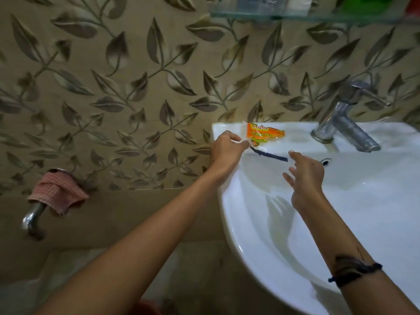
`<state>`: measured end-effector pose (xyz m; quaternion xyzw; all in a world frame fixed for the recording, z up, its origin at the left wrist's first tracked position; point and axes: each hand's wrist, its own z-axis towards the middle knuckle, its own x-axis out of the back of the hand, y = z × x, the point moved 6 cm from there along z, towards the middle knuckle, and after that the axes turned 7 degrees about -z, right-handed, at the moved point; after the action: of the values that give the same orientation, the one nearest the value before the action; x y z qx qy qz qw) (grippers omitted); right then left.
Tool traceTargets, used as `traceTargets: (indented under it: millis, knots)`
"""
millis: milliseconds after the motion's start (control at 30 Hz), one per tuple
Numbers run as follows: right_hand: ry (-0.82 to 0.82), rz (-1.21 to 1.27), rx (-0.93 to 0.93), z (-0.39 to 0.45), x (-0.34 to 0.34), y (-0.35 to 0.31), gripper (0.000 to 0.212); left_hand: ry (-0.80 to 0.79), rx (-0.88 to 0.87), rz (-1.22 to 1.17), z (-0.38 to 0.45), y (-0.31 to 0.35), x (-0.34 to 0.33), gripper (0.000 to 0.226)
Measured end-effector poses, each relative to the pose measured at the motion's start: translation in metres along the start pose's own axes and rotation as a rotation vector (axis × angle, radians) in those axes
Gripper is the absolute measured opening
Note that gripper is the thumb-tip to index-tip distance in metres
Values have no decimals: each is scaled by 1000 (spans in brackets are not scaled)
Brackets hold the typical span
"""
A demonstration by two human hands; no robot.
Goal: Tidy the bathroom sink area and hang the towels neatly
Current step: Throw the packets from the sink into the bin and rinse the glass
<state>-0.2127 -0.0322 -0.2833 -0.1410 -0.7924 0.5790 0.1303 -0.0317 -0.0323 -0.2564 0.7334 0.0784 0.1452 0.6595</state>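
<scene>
White ceramic sink (261, 235), front rim nearest the camera. A dark cord band (354, 270) sits on the right forearm. Right hand (305, 176) hovers over the basin, fingers spread and loose, holding nothing, fingertips close to a dark blue strip (269, 154) lying on the sink's back-left ledge. Left hand (225, 148) reaches past the sink's left edge, thumb and fingers pinched on the near corner of an orange-and-clear scrub pad wrapper (263, 135), which rests at the back-left corner of the sink. Chrome faucet (341, 123) stands on the back ledge, right of the wrapper, spout angled over the basin. To the left, well apart from the sink, a pink checked towel (56, 192) hangs bunched over a chrome wall tap (31, 219). Leaf-patterned tiles behind. Glass shelf (295, 17) at top right; its contents too blurred to identify.
</scene>
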Motion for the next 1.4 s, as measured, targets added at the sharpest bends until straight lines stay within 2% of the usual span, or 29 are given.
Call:
traceTargets:
  millis: [100, 200, 233, 367, 533, 667, 767, 867, 933, 1033, 1133, 1233, 1333, 1400]
  knots:
    - [-13, 73, -30, 23, 2, 6, 44, 34, 23, 25, 18, -5, -16, 16]
    - [-45, 110, -4, 31, 1, 4, 16, 103, 25, -66, 23, -6, -19, 18]
    - [-44, 98, 21, 29, 3, 2, 13, 114, 15, -98, 22, -5, -18, 20]
    - [-80, 25, 212, 5, 10, -11, 22, 136, -58, -221, -9, -3, -1, 15]
    - [-204, -59, 484, -81, 3, -9, 21, 375, -280, -226, -100, -30, 51, 7]
    - [-308, -119, 490, -154, -16, 31, 22, 573, -296, -314, -165, -69, 100, 5]
    - [-371, -200, 517, -201, -28, 63, 24, 720, -211, -286, -210, -107, 140, 13]
    - [-480, -341, 625, -245, -44, 92, 18, 819, -101, -234, -253, -149, 182, 24]
    - [-546, -414, 614, -261, -55, 124, 18, 872, -27, -207, -279, -176, 208, 27]
    - [-640, -533, 457, -267, -73, 189, 23, 881, 103, -151, -307, -220, 235, 25]
    - [-750, -720, 357, -269, -91, 258, 13, 863, 250, -55, -321, -267, 253, 24]
    - [-826, -869, 248, -266, -100, 321, 14, 799, 439, 18, -331, -324, 263, 11]
    - [-916, -973, 59, -261, -106, 386, 18, 711, 647, 35, -340, -383, 262, 19]
    - [-991, -1026, -60, -257, -108, 432, 20, 670, 720, 97, -343, -419, 262, 20]
